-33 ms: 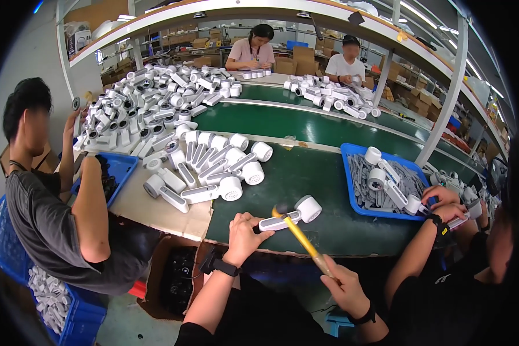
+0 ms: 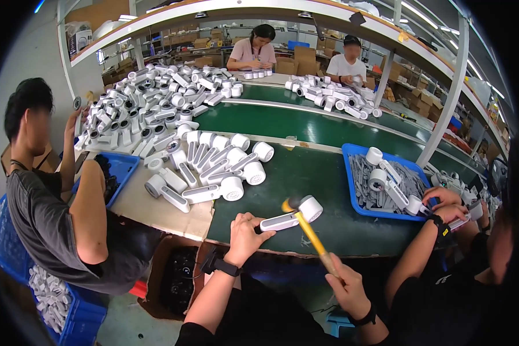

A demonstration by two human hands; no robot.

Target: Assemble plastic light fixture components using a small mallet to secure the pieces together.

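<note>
On the green table surface lies a white handheld device point(image 2: 280, 222), shaped like a small fan, with a grey strip along its handle and a round head at the right. My left hand point(image 2: 247, 236) grips the end of that handle, thumb along its near side. In my right hand point(image 2: 348, 288) is a hammer point(image 2: 312, 235) with a yellow handle, its dark and yellow head over the device near the round part. Whether the hammer head touches the device, I cannot tell.
Similar devices sit in a cluster point(image 2: 213, 167) and a large pile point(image 2: 150, 104) at the left. A blue tray point(image 2: 357, 203) of grey strips stands at the right, beside a co-worker's hands point(image 2: 447, 205). Another person point(image 2: 57, 213) works at the left. A cardboard box point(image 2: 150, 300) is below.
The hammer head has shifted slightly right along the device, toward its round head, as my right hand moved a little to the right. My left hand keeps its hold.
</note>
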